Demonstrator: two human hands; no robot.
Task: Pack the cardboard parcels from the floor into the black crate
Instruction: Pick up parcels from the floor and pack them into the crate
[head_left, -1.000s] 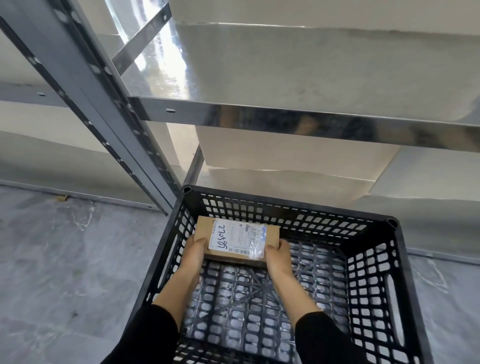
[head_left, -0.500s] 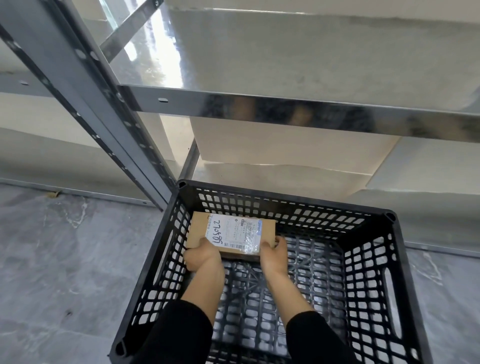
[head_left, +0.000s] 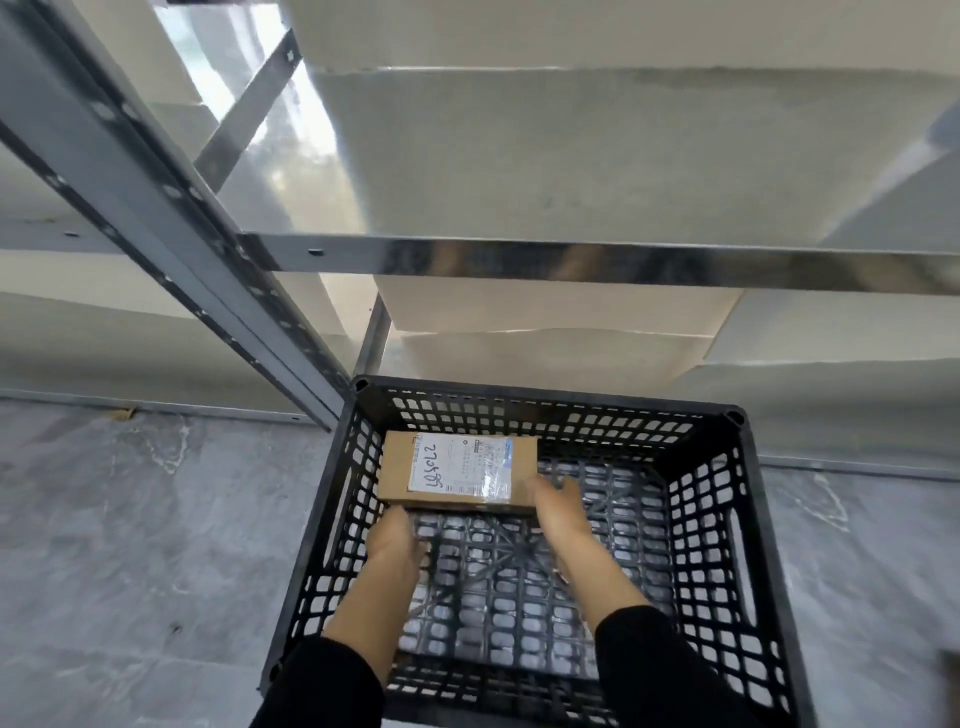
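Parcel (head_left: 457, 470) sits in the far-left corner of the crate (head_left: 550, 397): left hand (head_left: 393, 540) empty beside it, right hand (head_left: 560, 506) flat against its end, where a careless brush could skew it.

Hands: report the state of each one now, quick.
Left hand: open, holding nothing, just short of the parcel.
Right hand: open, fingers against the parcel's right end, no grip visible.
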